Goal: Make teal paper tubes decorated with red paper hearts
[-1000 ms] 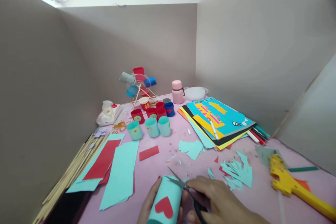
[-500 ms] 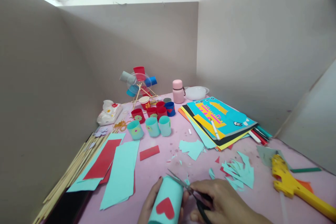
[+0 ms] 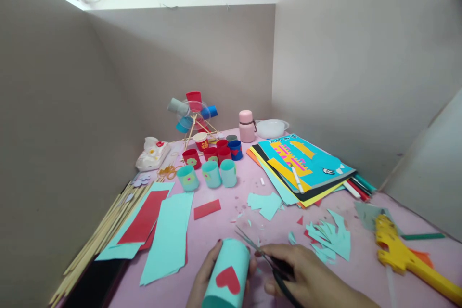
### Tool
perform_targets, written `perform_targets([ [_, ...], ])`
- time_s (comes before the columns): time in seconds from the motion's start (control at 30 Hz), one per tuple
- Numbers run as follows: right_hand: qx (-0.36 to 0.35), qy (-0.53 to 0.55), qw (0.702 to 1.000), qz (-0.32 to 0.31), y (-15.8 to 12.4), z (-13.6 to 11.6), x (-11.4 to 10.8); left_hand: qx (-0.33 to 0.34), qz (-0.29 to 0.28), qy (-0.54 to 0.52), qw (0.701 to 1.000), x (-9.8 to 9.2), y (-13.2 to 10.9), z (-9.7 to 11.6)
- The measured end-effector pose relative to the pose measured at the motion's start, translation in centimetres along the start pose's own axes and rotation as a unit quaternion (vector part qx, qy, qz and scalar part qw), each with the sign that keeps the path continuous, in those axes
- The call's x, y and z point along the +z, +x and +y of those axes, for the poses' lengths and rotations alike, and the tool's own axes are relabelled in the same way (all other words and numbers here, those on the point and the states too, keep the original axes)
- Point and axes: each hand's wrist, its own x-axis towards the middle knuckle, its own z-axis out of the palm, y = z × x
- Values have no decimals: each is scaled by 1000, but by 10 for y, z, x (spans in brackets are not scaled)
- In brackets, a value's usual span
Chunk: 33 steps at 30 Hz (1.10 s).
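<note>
My left hand (image 3: 206, 276) is wrapped round a turquoise paper tube (image 3: 228, 273) with a red heart (image 3: 228, 279) stuck on its side, at the bottom centre of the pink table (image 3: 224, 224). My right hand (image 3: 306, 276) grips black-handled scissors (image 3: 267, 262). Their blades point up and left, with the tips just past the tube's top rim. The blades look slightly apart.
Turquoise and red paper sheets (image 3: 159, 231) and wooden sticks (image 3: 101, 240) lie at left. Small paper cups (image 3: 211, 163), a cup wheel model (image 3: 193, 113), a pink bottle (image 3: 246, 126), stacked coloured card (image 3: 299, 168), paper scraps (image 3: 327, 238) and a yellow glue gun (image 3: 404, 257) surround me. Grey partition walls enclose the table.
The scissors have drawn slightly back and right from the tube's rim. The view has shifted a little; the tube stays in my left hand.
</note>
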Motion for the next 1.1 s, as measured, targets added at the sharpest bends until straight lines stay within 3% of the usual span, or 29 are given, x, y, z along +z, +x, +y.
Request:
perform_targets([
  [0.23,24,-99,995,-7,-3,-4,-3,-101,-35,1,994,-3,14,-1],
  [0.57,17,-122,992,-10,-2,-3,-2,-121,-98,-10,988,-1,16,-7],
  [0.93,10,-122,993,1,-2,-6,-6,-143,-98,-3,985,1,14,-7],
  [1.1,-3,-100,995,-16,-2,-6,-7,-105,-71,-2,992,8,7,-4],
])
